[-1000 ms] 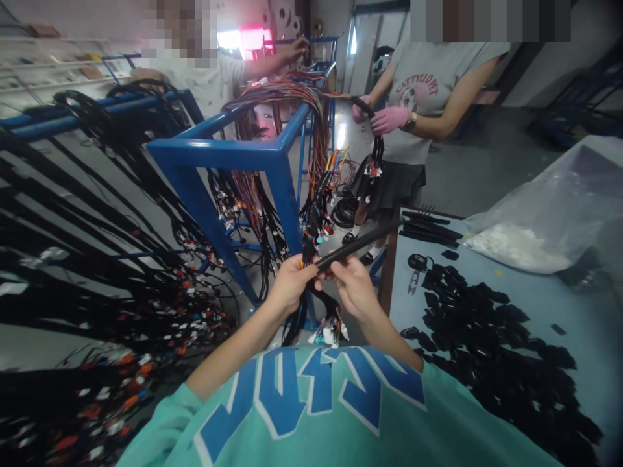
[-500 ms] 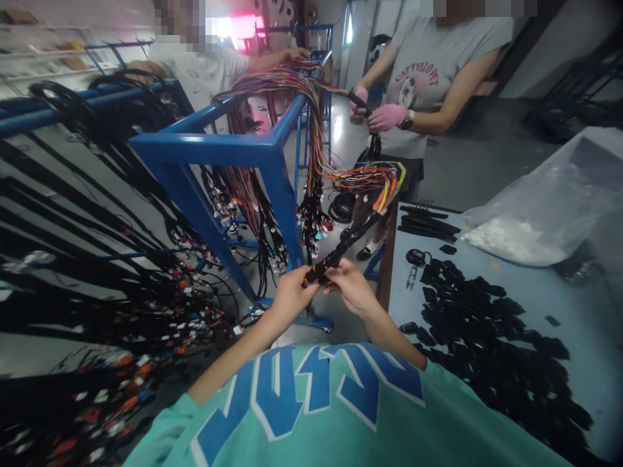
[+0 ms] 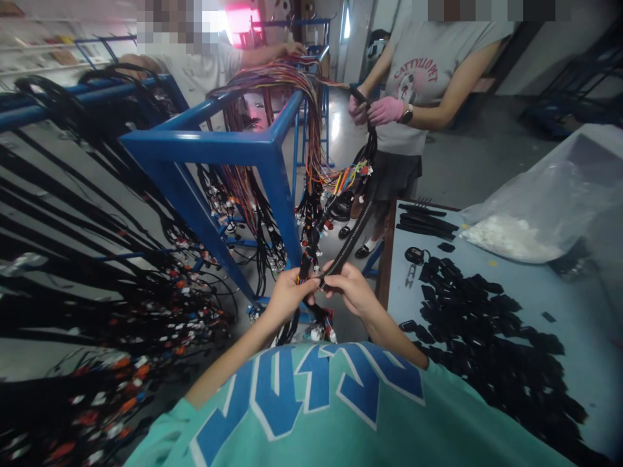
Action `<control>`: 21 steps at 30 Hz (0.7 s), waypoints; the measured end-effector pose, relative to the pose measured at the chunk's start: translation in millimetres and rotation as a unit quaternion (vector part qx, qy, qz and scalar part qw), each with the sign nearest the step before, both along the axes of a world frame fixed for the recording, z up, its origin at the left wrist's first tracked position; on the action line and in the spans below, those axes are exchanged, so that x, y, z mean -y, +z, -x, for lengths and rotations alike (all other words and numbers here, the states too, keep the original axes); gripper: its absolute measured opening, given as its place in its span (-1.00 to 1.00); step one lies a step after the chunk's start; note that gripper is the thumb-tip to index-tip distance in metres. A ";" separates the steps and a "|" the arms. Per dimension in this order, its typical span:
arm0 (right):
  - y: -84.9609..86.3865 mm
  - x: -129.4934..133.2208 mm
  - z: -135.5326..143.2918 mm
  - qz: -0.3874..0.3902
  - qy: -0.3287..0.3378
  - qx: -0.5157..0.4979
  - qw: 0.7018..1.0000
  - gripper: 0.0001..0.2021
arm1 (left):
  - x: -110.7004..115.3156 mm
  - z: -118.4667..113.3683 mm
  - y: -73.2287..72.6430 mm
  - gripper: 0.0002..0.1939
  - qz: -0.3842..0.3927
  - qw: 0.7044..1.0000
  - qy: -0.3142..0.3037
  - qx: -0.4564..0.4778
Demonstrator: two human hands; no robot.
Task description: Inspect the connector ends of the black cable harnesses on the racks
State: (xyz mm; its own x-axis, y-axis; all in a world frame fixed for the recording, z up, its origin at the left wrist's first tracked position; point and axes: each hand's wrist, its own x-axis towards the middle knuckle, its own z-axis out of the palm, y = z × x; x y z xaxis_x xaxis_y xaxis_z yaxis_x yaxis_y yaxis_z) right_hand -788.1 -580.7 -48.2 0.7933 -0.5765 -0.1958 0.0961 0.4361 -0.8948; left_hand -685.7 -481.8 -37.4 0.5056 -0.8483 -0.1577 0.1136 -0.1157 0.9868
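My left hand (image 3: 288, 295) is closed round a black-wrapped wire bundle (image 3: 305, 264), whose coloured wires show beside the fingers. Close beside it, my right hand (image 3: 351, 287) pinches the lower end of a ribbed black tube (image 3: 354, 235) that slants up and to the right. The two hands nearly touch in front of my chest. Below them hang white and red connectors (image 3: 318, 331). Above, loose coloured wires (image 3: 343, 178) run across from the bunch draped over the blue rack (image 3: 209, 148).
Another person's pink-gloved hands (image 3: 384, 110) hold a black bundle ahead. On the right, a table (image 3: 400, 259) bears black pieces (image 3: 487, 324), black strips (image 3: 426, 220) and a clear bag (image 3: 525, 227). Dark harnesses (image 3: 97, 214) hang at the left.
The thick bundle with orange and yellow wires has swung down and left from its slant. The ribbed tube now shows in my right hand, and connectors now hang below my hands.
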 end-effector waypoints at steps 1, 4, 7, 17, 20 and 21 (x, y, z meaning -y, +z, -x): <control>0.4 1.3 -0.7 0.007 -0.015 -0.003 1.000 -0.72 | 0.2 0.4 -1.7 -0.73 -0.001 1.000 0.001 0.009; 5.7 14.2 -4.2 0.021 -0.075 0.002 0.997 -0.71 | -1.2 1.4 -7.4 -0.68 -0.012 0.999 -0.015 0.033; 17.5 34.8 -9.1 0.017 -0.126 0.026 0.992 -0.74 | -4.4 2.2 -12.0 -0.61 -0.022 0.996 -0.075 0.034; 50.4 49.7 -20.8 -0.017 -0.038 0.129 0.991 -0.76 | -10.6 2.4 -3.0 -0.31 -0.067 0.978 -0.194 -0.034; 52.9 44.7 -19.5 0.026 -0.028 0.129 0.991 -0.75 | -11.9 3.2 7.5 -0.42 -0.027 0.986 -0.167 0.003; 53.6 41.9 -18.9 0.037 -0.023 0.125 0.991 -0.75 | -11.9 3.9 11.2 -0.46 -0.004 0.988 -0.153 0.020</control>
State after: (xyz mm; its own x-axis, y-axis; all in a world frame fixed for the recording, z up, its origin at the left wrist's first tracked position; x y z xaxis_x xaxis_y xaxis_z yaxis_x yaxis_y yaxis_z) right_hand -769.2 -622.6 5.4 0.7840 -0.6189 0.0482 0.3378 0.3602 -0.8695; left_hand -689.5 -469.8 -26.3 0.2316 -0.9611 -0.1505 0.0338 -0.1467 0.9886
